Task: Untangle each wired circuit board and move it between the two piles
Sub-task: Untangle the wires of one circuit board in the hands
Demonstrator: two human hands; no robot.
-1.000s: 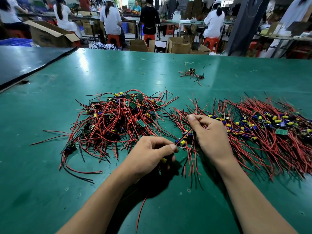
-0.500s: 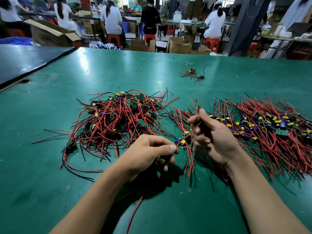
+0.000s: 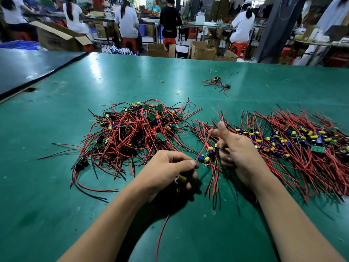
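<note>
A tangled pile [image 3: 136, 133] of small circuit boards with red and black wires lies left of centre on the green table [image 3: 56, 214]. A spread-out pile [image 3: 294, 146] of the same boards lies on the right. My left hand [image 3: 166, 171] grips a wired circuit board [image 3: 182, 178] with a yellow capacitor; one red wire trails toward me. My right hand [image 3: 236, 148] pinches a red wire [image 3: 204, 146] that runs from my left hand up to its thumb and forefinger. Another board [image 3: 204, 157] lies between my hands.
A few loose boards with wires [image 3: 217, 84] lie farther back on the table, near a small rubber band [image 3: 162, 81]. A dark table [image 3: 28, 67] adjoins at the left. Beyond the far edge, people sit on stools among cardboard boxes [image 3: 202, 50].
My right hand has slid along the red wire, up and away from my left hand, drawing it straight. My left hand has stayed in place holding the board.
</note>
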